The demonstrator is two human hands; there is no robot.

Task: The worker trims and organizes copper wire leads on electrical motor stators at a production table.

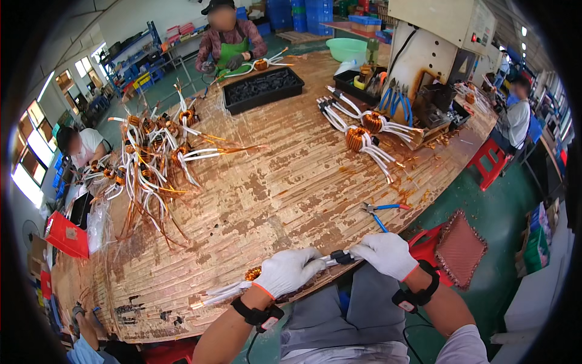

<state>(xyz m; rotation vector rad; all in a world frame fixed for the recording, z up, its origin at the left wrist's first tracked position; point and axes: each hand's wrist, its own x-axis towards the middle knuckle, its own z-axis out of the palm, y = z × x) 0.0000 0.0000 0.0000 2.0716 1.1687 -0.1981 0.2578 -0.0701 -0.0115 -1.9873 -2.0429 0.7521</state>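
Note:
A copper-wound coil point(252, 273) lies at the table's near edge, with white-sleeved wire leads running out on both sides. My left hand point(286, 271), in a white knit glove, is closed around the leads just right of the coil. My right hand point(387, 255), gloved the same way, pinches the far ends of those leads. Between the two hands a black sleeve piece point(343, 257) sits around the white wires point(327, 261). The wire tips are hidden by my right fingers. Just beyond my right hand lie small cutting pliers point(383, 209) with blue and red handles.
A tangled heap of coils point(148, 151) covers the table's left side. Two coils point(357, 138) lie at the right, beside blue-handled pliers point(397, 100) and a machine point(445, 36). A black tray point(263, 91) of dark pieces stands at the back, near a co-worker point(230, 42).

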